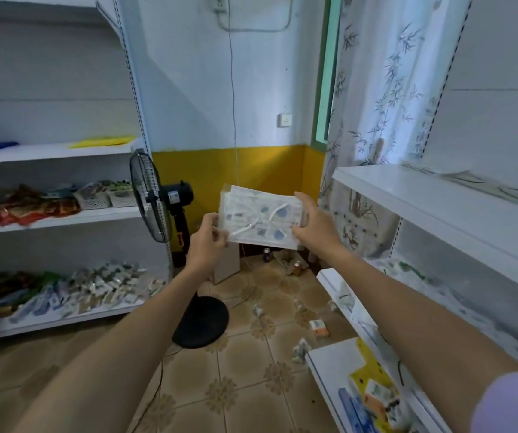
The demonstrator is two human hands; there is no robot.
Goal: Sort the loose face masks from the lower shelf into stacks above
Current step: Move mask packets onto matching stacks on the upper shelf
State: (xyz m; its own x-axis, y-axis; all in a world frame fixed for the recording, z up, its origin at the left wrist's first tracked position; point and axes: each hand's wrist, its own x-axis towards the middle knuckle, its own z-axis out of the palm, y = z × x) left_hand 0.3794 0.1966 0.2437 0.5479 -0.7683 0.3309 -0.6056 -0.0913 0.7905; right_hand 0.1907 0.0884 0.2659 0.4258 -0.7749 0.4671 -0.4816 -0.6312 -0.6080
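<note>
Both forearms (145,323) extend above the tiled floor (251,370); my left hand (206,242) and right hand (314,225) grip a bundle of face masks (259,218) at its ends, fingers (302,201) curled round.

The wall (189,89) is pale blue-white above, with a mustard-yellow band (251,170) along its foot; a white socket (284,119) sits just above the band, and a thin cable (232,73) hangs down the wall; the floor (251,385) is tan tile with brown flower patterns; the left shelving (51,151) is white, as is the right shelving (423,195); a black pedestal fan (150,198) stands at the left shelving's end; a green window frame (323,73) rises in the corner, beside a white bamboo-print curtain (382,89); daylight glows through the curtain.
</note>
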